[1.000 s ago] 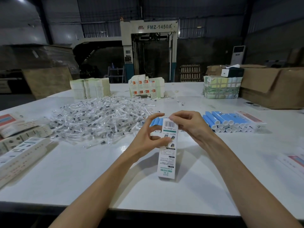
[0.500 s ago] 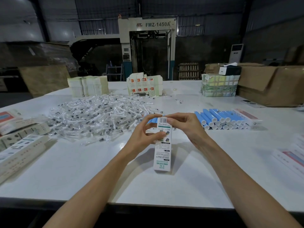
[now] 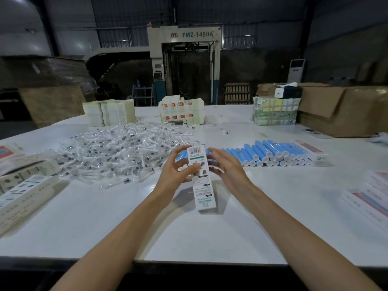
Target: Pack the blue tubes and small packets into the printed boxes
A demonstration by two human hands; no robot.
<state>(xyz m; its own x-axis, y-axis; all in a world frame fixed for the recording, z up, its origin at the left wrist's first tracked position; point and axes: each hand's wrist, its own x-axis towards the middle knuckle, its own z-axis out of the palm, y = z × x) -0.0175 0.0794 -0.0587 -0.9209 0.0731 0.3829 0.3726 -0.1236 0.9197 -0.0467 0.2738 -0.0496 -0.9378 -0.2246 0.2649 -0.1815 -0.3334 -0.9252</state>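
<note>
Printed box is stood on end on the white bench, gripped near its top by the left hand. The right hand is held just beside it with fingers loosely spread. Blue tubes are laid in a row behind.

— What's the room like?
— Dim, with dark corrugated walls. Far centre stands a pale machine marked FMZ-1450A. Right of it are a wooden pallet and a white floor-standing unit. Brown boards stand far left.
— And near?
— A wide white counter.
</note>
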